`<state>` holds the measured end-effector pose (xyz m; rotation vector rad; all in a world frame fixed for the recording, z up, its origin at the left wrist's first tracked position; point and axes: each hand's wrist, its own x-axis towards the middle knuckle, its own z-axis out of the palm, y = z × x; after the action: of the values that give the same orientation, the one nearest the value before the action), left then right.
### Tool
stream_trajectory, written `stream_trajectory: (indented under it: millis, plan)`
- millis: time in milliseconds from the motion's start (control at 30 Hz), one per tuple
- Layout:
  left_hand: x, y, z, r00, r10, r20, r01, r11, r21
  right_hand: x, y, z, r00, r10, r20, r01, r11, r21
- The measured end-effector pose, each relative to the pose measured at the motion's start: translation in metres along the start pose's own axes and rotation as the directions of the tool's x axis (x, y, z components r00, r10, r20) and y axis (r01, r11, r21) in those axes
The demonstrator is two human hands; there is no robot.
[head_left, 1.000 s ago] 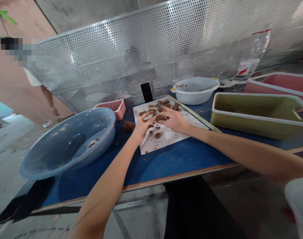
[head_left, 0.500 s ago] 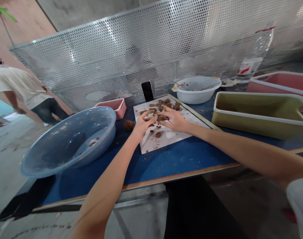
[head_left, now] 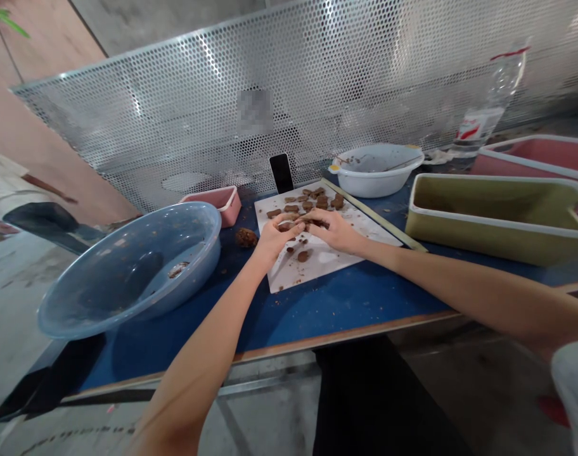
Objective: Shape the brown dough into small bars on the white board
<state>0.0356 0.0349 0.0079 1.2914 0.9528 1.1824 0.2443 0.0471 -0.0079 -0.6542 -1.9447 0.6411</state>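
Note:
Both hands meet over a white board (head_left: 327, 266) strewn with brown crumbs. My left hand (head_left: 270, 239) has its fingers curled around one side of a brown clay-like piece (head_left: 312, 223). My right hand (head_left: 335, 232) closes on the other side of it, and the fingers hide most of the piece. Several brown clay-like lumps (head_left: 322, 202) lie on the board behind the hands. A flat brown bit (head_left: 303, 256) rests in front of them. Left of the board, a rough dark brown lump (head_left: 246, 237) sits on the blue tabletop (head_left: 312, 315).
A large blue basin (head_left: 127, 272) stands left, with a small pink box (head_left: 229, 208) behind it. A phone (head_left: 282, 173) leans on the perforated metal screen (head_left: 184, 126). Right are a strip (head_left: 374, 216), white basin (head_left: 377, 183), olive bin (head_left: 488, 237), pink bin (head_left: 545, 152) and bottle (head_left: 483, 117).
My fingers have shifted slightly around the piece, and my right hand's fingers lie lower over it, showing more lumps behind. At far left, a person has moved further left.

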Motion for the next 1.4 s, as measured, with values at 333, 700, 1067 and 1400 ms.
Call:
stream_trajectory:
  millis: [333,700,1067,1400]
  plan:
    - [0.0009,-0.0020,-0.0006,1.000,0.005,0.007,-0.005,1.000,0.012,0.0003,0.0022,-0.0012,0.999,-0.022,0.028,0.022,1.000,-0.016]
    - [0.0018,-0.0019,-0.0008,0.999,-0.027,0.039,0.027,1.000,-0.010,-0.0002,0.0001,0.0001,0.999,-0.017,0.032,0.016,1.000,0.015]
    - [0.0001,-0.0017,-0.0009,0.998,-0.003,0.063,0.001,0.999,0.040,-0.0002,-0.0005,-0.0002,1.000,0.001,0.026,-0.001,1.000,0.001]
    - [-0.0016,0.0029,0.0010,0.998,-0.037,0.041,0.036,0.999,0.006,-0.0005,0.0009,0.0003,1.000,-0.006,0.028,0.007,1.000,-0.026]
